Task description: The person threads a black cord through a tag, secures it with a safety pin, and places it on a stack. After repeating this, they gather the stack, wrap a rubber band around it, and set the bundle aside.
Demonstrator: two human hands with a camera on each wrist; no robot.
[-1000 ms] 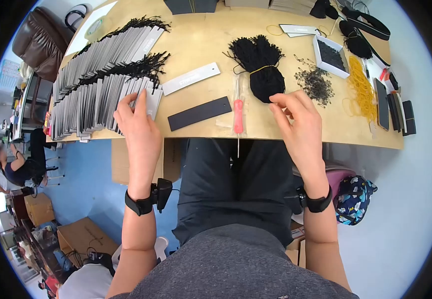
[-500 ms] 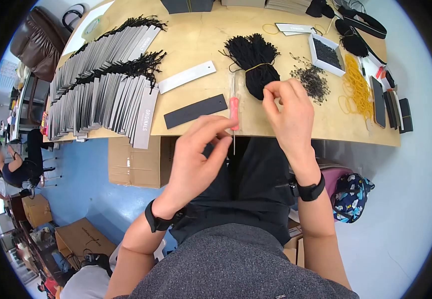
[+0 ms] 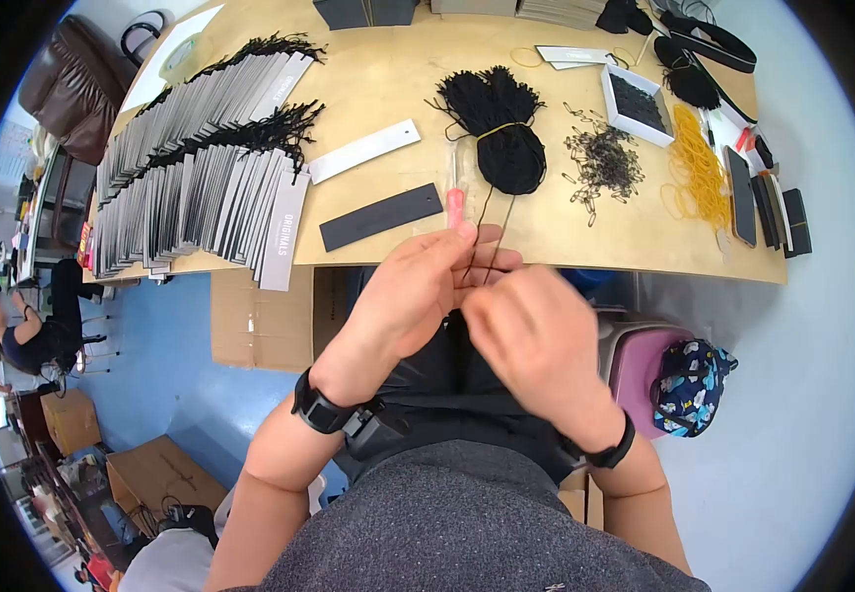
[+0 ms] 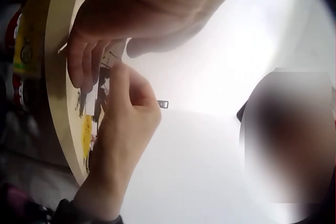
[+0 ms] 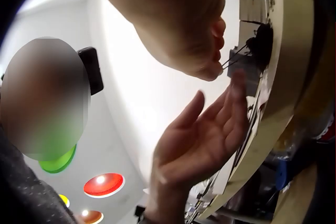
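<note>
My right hand [image 3: 541,340] pinches a black cord [image 3: 506,225] that runs as two strands from the bundle of black cords [image 3: 512,163], over the table's front edge. My left hand [image 3: 413,291] is held up beside it, fingers loosely extended under and across the strands; in the right wrist view its palm [image 5: 197,148] shows with the fingers apart. The right fingertips are blurred in the head view. A yellow rubber band [image 3: 503,129] is wrapped round the bundle. Just past my left fingertips lies a tool with a pink handle [image 3: 455,205].
Rows of grey tags with black cords [image 3: 191,212] fill the left side. A black tag [image 3: 381,217] and a white tag [image 3: 364,151] lie mid-table. Right are small black pins [image 3: 605,163], a white box [image 3: 638,106], yellow rubber bands [image 3: 699,168] and a phone [image 3: 740,195].
My left hand has left the tag rows and moved right to the middle. My right hand has drawn a cord out of the bundle toward my body. The end tag now leans forward.
</note>
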